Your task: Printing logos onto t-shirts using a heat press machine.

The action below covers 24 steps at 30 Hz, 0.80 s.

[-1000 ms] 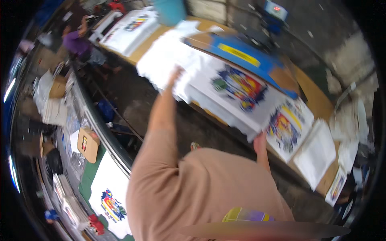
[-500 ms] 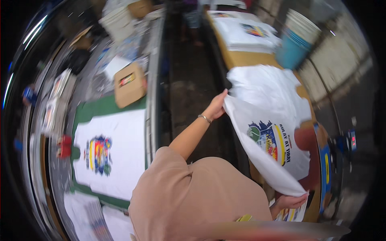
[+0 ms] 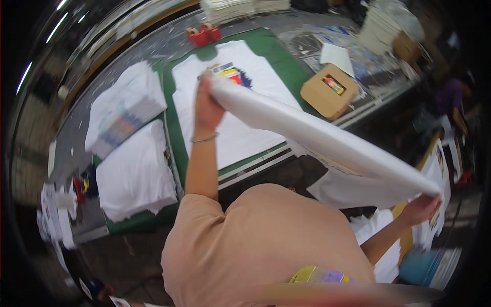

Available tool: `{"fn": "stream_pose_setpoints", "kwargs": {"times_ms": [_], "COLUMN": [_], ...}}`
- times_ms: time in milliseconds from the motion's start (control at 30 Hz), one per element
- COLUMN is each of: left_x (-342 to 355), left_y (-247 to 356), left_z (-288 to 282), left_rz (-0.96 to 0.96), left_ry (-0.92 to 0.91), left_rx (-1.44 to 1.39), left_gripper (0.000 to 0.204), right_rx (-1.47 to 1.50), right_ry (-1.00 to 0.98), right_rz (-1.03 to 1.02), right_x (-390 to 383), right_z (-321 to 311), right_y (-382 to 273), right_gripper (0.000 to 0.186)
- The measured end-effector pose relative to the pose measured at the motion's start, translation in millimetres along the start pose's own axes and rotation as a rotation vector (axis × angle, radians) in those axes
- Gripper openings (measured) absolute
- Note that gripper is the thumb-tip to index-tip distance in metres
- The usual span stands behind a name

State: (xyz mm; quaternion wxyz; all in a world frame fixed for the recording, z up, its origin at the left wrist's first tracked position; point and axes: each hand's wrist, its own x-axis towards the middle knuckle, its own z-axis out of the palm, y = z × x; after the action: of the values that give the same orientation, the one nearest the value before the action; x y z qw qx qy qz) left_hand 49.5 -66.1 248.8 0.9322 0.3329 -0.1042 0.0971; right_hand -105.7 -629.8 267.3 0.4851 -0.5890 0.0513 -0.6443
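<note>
My left hand [image 3: 207, 105] grips one end of a white T-shirt [image 3: 327, 138] over a green printing board [image 3: 176, 133]. My right hand [image 3: 422, 207] grips the other end, low at the right. The shirt hangs stretched between both hands, sagging below the right part. Another white T-shirt with a colourful print [image 3: 245, 97] lies flat on the board, under my left hand.
Two stacks of white shirts [image 3: 135, 174] [image 3: 123, 110] lie left of the board. A cardboard box [image 3: 330, 89] sits to its right, two red items [image 3: 202, 35] at its far end. A person in purple [image 3: 450, 100] stands at the right. A blue tub [image 3: 419, 266] is at lower right.
The view has swung from the right-hand table to the green board. Both hands have carried the white T-shirt across the aisle, and it now hangs over the board.
</note>
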Motion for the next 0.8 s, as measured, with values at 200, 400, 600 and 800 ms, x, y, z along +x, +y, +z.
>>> {"fn": "stream_pose_setpoints", "kwargs": {"times_ms": [200,400,600,800], "left_x": [2.5,70.2,146.7,206.9], "left_y": [128.5,198.1,224.9,271.1], "left_z": [3.4,-67.3,-177.1,-164.2], "left_rz": [0.559,0.319,0.210,0.633], "left_ry": [0.250,0.475,0.603,0.577], "left_rx": [0.681,0.923,0.945,0.859], "left_gripper": [0.021,0.026,0.031,0.027], "right_rx": [0.622,0.513,0.419,0.734], "right_ry": [-0.619,-1.026,-1.201,-0.879], "right_rz": [0.448,0.488,0.672,0.693], "right_x": [52.6,-20.6,-126.0,-135.0], "right_z": [244.5,480.9,622.9,687.7], "right_y": [83.1,92.3,125.2,66.2], "right_gripper": [0.020,0.024,0.029,0.021]}}
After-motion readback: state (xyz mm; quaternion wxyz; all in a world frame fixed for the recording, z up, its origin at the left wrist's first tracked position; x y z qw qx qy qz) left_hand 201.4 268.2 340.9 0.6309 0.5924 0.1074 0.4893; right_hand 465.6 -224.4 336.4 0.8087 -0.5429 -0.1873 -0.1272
